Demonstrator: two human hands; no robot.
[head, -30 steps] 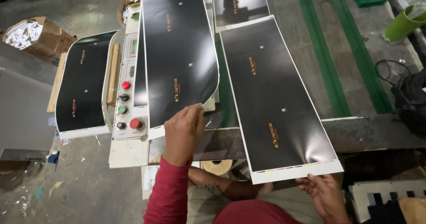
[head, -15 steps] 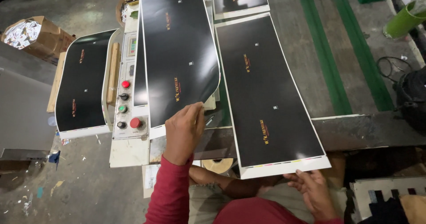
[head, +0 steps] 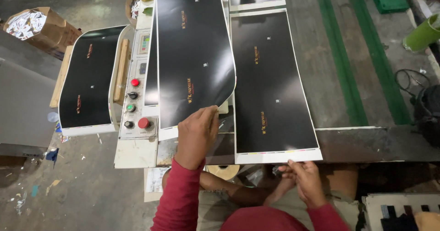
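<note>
The left hand (head: 198, 135) lies flat, fingers spread a little, with its fingertips pressing on the near rounded corner of a big black sheet (head: 195, 52). The hand is not closed around it; it just rests on top. This sheet is shiny and black with small gold marks, and it runs far up and away from the hand. Its near corner curls up a bit.

The right hand (head: 306, 181) is lower and off to the right. Its fingers pinch the white near edge of a second black sheet (head: 270, 84). The thumb is on top and the fingers go under the edge, so the hand is shut on that sheet. This sheet lies flat on a grey table (head: 366, 141) and stretches away from the hand. It lies just beside the first sheet, and the first sheet's edge laps over it a little.

Just left of the left hand is a white box with buttons (head: 137, 103). It has a red button at the near end, then a black knob, a green button, another knob, and a small red one. Further left of that lies a third black sheet (head: 89, 86) on a white tray.

Far off to the left stands a brown box of paper scraps (head: 39, 27). Far to the right of the right hand is a green roll (head: 422, 33), and black cables (head: 410, 82) lie on the floor.
</note>
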